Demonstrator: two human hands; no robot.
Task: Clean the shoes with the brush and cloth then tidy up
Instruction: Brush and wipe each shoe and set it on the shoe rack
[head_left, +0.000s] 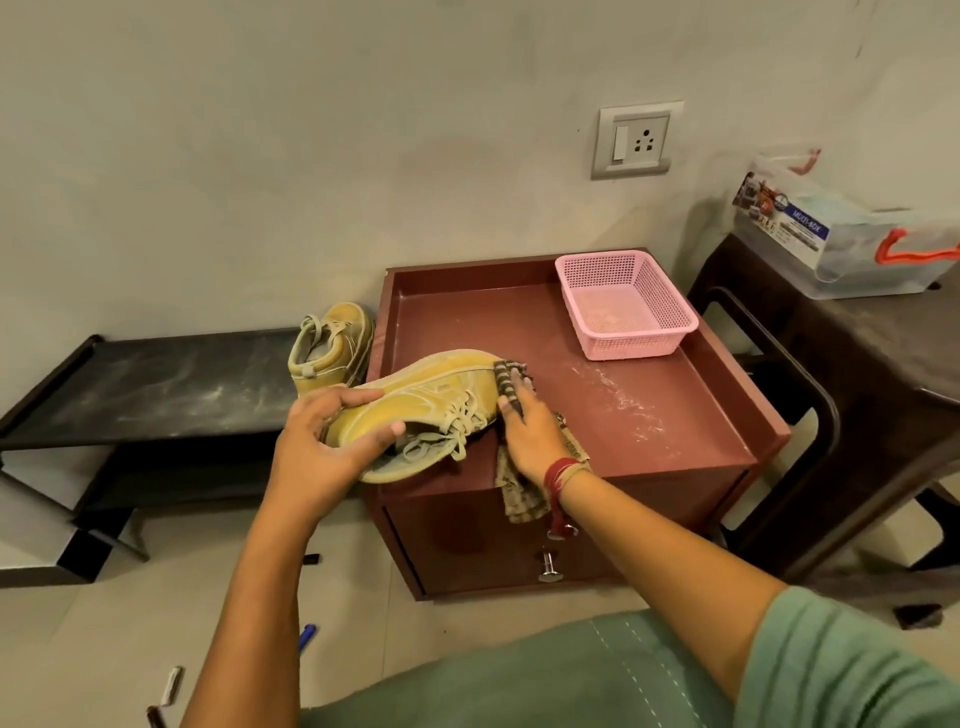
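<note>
Yellow shoe (431, 395) seems stiff, light; we grip its heel with left hand (322, 447), right hand (530, 431) pressing cloth (519, 499) flat-fingered.

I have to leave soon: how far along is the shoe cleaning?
Nothing looks finished. In hand: the left hand grips a yellow shoe, dusty at its sole, while the right hand presses the striped cloth near its toe. Left: the second shoe on the black rack, the dust on the cabinet top, and tidying up. No brush is in view.
</note>
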